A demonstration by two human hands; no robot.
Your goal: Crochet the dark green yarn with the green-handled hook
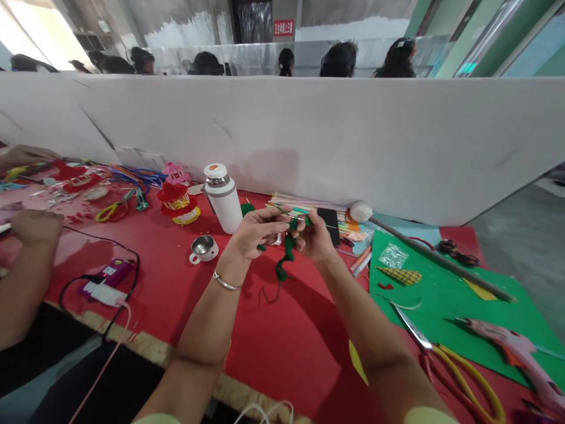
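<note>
Above the red table, my left hand (253,232) pinches a strip of green yarn work (289,247), with a strand running over the fingers. The strip curls downward between my hands, and a loose yarn tail hangs below it. My right hand (318,238) is closed close beside it, around a thin, silvery crochet hook (299,218) whose tip meets the green yarn. The fingers hide most of the hook. Behind my left hand a ball of green yarn (248,209) shows in part, by the white thermos bottle (224,203).
A metal cup (204,248) stands left of my hands. Yellow-handled scissors (450,359), a pink glue gun (514,347) and a grey rod (441,259) lie right, around a green sheet (441,300). A co-worker's hand (37,227) is at left. A white partition (309,129) runs behind.
</note>
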